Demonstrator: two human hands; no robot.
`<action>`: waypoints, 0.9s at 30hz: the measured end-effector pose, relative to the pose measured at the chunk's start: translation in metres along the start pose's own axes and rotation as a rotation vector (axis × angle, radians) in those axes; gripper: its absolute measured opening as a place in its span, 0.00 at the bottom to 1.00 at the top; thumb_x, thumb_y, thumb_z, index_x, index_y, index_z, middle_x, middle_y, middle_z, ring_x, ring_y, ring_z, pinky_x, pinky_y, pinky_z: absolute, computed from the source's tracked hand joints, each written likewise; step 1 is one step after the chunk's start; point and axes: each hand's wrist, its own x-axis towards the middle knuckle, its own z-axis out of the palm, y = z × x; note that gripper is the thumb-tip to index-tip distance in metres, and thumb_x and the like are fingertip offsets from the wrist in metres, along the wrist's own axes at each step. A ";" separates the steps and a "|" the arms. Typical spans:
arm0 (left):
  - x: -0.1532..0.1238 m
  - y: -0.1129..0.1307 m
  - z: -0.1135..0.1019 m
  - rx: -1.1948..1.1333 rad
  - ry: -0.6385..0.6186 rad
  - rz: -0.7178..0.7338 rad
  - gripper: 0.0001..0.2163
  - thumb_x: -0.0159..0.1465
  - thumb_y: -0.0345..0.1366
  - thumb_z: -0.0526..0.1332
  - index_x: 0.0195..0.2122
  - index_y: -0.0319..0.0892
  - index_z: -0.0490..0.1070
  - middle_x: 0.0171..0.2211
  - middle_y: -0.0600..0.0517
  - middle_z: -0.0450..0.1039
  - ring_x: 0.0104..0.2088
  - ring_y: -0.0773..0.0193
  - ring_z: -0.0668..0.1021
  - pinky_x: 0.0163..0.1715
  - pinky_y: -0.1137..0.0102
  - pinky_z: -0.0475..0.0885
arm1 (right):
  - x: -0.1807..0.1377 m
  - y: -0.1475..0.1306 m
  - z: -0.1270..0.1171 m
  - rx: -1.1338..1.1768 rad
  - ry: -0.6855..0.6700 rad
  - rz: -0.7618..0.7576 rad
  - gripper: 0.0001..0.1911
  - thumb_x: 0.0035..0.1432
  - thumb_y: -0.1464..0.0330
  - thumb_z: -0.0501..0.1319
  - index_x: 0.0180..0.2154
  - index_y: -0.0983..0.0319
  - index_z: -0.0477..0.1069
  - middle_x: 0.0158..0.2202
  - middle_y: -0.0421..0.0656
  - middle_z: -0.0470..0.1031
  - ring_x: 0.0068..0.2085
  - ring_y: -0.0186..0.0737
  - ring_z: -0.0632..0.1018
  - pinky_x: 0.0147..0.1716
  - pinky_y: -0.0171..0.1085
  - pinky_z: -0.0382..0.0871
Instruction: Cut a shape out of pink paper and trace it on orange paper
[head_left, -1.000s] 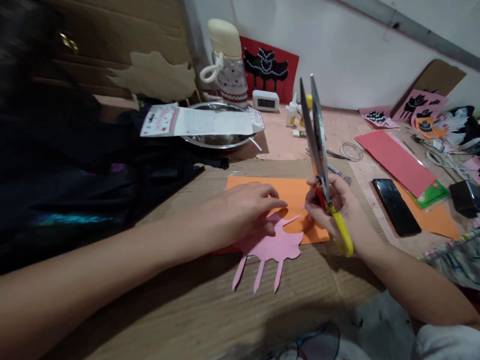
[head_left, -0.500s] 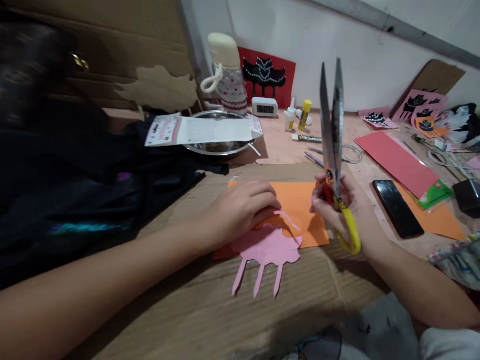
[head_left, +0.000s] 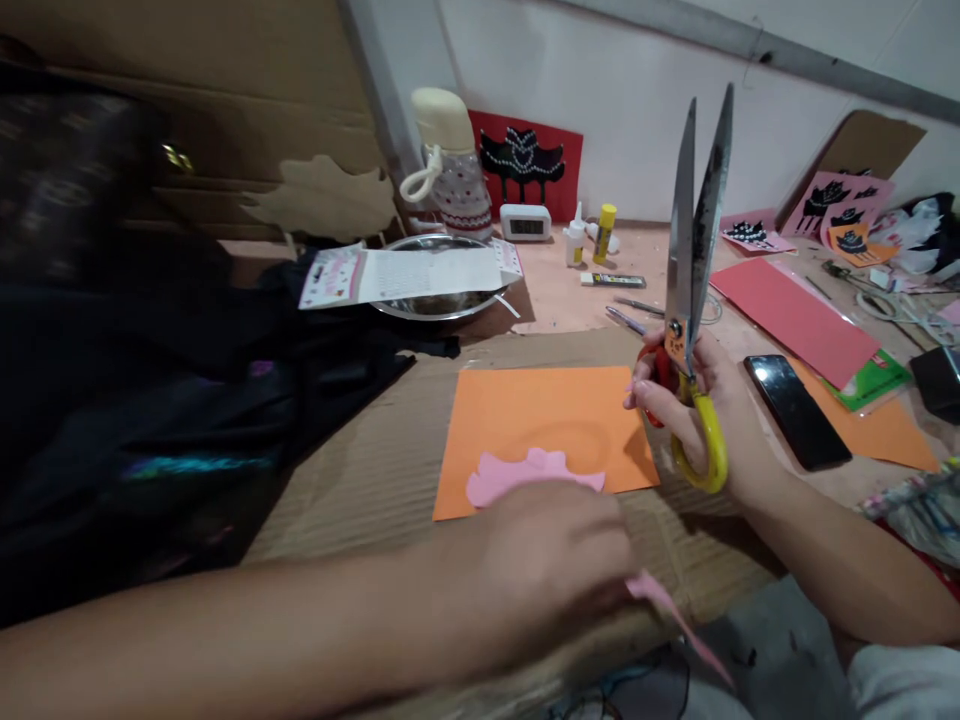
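Note:
My left hand [head_left: 551,560], blurred by motion, is closed on a thin pink paper strip [head_left: 679,622] that trails past the front edge of the cardboard. Behind that hand lies a pink paper cutout [head_left: 525,472] with a wavy top edge; the hand and forearm cover its lower part. The cutout rests on an orange sheet [head_left: 544,405]. My right hand [head_left: 697,410] grips scissors [head_left: 681,320] with one red and one yellow handle, their blades pointing up and slightly apart. A tiny pink bit shows at the right fingertips.
Corrugated cardboard [head_left: 360,480] covers the work surface. Black cloth [head_left: 150,430] lies on the left. A metal bowl [head_left: 442,312], bottle [head_left: 450,160], small clock [head_left: 525,222] and glue stick [head_left: 604,232] stand behind. A phone [head_left: 796,410] and red sheets [head_left: 795,318] are on the right.
My left hand has moved from the orange sheet toward me and to the right, carrying the pink strip. The scissors have tilted slightly right and their blades are a little wider apart.

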 end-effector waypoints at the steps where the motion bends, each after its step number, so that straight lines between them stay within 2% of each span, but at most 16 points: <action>1: 0.001 0.011 0.014 -0.071 -0.097 0.004 0.09 0.74 0.34 0.56 0.39 0.43 0.75 0.34 0.53 0.80 0.32 0.66 0.79 0.31 0.73 0.71 | 0.001 0.002 0.000 0.019 -0.007 0.014 0.14 0.61 0.70 0.66 0.47 0.54 0.66 0.34 0.36 0.71 0.34 0.36 0.77 0.38 0.41 0.76; 3: 0.001 0.030 0.041 -0.060 -0.239 0.044 0.08 0.74 0.37 0.57 0.43 0.44 0.76 0.37 0.53 0.82 0.32 0.65 0.81 0.29 0.71 0.71 | 0.004 0.005 0.001 0.041 -0.022 0.034 0.15 0.60 0.70 0.67 0.47 0.54 0.66 0.34 0.36 0.71 0.34 0.37 0.78 0.37 0.41 0.76; 4: 0.000 0.037 0.052 -0.033 -0.207 0.073 0.10 0.74 0.38 0.57 0.47 0.41 0.76 0.39 0.52 0.83 0.34 0.63 0.82 0.31 0.69 0.72 | 0.005 0.007 0.001 0.041 -0.029 0.037 0.16 0.59 0.70 0.67 0.46 0.54 0.66 0.34 0.36 0.71 0.34 0.37 0.78 0.37 0.41 0.76; 6: -0.004 0.041 0.065 0.021 -0.213 0.085 0.11 0.72 0.34 0.58 0.53 0.40 0.74 0.48 0.48 0.83 0.44 0.61 0.83 0.41 0.70 0.74 | 0.006 0.009 0.002 0.032 -0.042 0.031 0.16 0.59 0.69 0.68 0.46 0.54 0.66 0.34 0.36 0.71 0.34 0.38 0.77 0.37 0.42 0.77; 7: -0.006 0.039 0.065 -0.007 -0.202 0.055 0.09 0.71 0.35 0.60 0.49 0.41 0.76 0.46 0.48 0.83 0.42 0.60 0.83 0.40 0.69 0.74 | 0.006 0.009 0.002 0.028 -0.049 0.025 0.17 0.59 0.69 0.68 0.46 0.54 0.66 0.34 0.37 0.71 0.34 0.38 0.77 0.37 0.42 0.77; 8: -0.007 0.034 0.061 -0.067 -0.239 0.014 0.07 0.70 0.38 0.62 0.46 0.44 0.76 0.43 0.51 0.84 0.39 0.61 0.83 0.38 0.70 0.74 | 0.005 0.009 0.002 0.025 -0.056 0.023 0.16 0.59 0.69 0.68 0.47 0.54 0.66 0.33 0.37 0.72 0.34 0.38 0.77 0.37 0.43 0.77; 10: -0.006 0.019 0.040 -0.072 -0.200 -0.079 0.06 0.70 0.38 0.61 0.40 0.45 0.76 0.36 0.52 0.83 0.33 0.63 0.81 0.34 0.70 0.73 | 0.004 0.007 0.003 0.029 -0.062 0.024 0.16 0.60 0.68 0.68 0.47 0.54 0.65 0.34 0.37 0.72 0.34 0.38 0.77 0.38 0.43 0.77; 13: -0.001 -0.011 -0.002 -0.190 -0.158 -0.356 0.09 0.72 0.37 0.58 0.41 0.45 0.79 0.38 0.50 0.83 0.40 0.62 0.82 0.42 0.70 0.74 | 0.001 0.005 0.006 0.040 -0.061 0.031 0.16 0.60 0.69 0.68 0.47 0.54 0.65 0.34 0.37 0.73 0.35 0.38 0.78 0.39 0.43 0.77; 16: 0.002 -0.037 -0.029 -0.234 0.078 -0.623 0.09 0.69 0.40 0.60 0.38 0.43 0.78 0.38 0.50 0.82 0.40 0.60 0.82 0.44 0.68 0.74 | -0.003 0.007 0.012 0.061 -0.071 0.027 0.17 0.60 0.71 0.67 0.47 0.54 0.65 0.34 0.36 0.73 0.35 0.37 0.78 0.40 0.41 0.76; 18: 0.000 -0.047 -0.031 -0.255 0.226 -0.687 0.10 0.66 0.43 0.64 0.40 0.43 0.78 0.40 0.49 0.82 0.42 0.58 0.81 0.47 0.66 0.74 | -0.006 0.010 0.016 0.076 -0.079 0.031 0.17 0.60 0.70 0.67 0.47 0.54 0.64 0.34 0.36 0.73 0.35 0.36 0.78 0.40 0.41 0.75; 19: -0.001 -0.050 -0.029 -0.273 0.259 -0.704 0.11 0.64 0.44 0.65 0.40 0.42 0.78 0.41 0.49 0.81 0.42 0.57 0.81 0.48 0.65 0.74 | -0.007 0.012 0.018 0.082 -0.085 0.036 0.17 0.60 0.70 0.67 0.47 0.54 0.64 0.34 0.36 0.73 0.35 0.36 0.78 0.40 0.41 0.75; 22: -0.005 -0.050 -0.018 -0.331 0.275 -0.684 0.12 0.61 0.44 0.67 0.40 0.41 0.78 0.40 0.48 0.80 0.43 0.57 0.80 0.49 0.64 0.73 | -0.011 0.015 0.024 0.093 -0.091 0.064 0.16 0.60 0.68 0.68 0.47 0.54 0.64 0.35 0.37 0.73 0.34 0.36 0.77 0.37 0.39 0.74; 27: -0.005 -0.041 -0.012 -0.422 0.289 -0.661 0.09 0.64 0.42 0.65 0.38 0.42 0.77 0.38 0.50 0.79 0.41 0.59 0.79 0.46 0.66 0.73 | -0.014 0.018 0.028 0.075 -0.090 0.107 0.19 0.59 0.63 0.70 0.47 0.53 0.66 0.35 0.38 0.74 0.35 0.38 0.77 0.36 0.39 0.74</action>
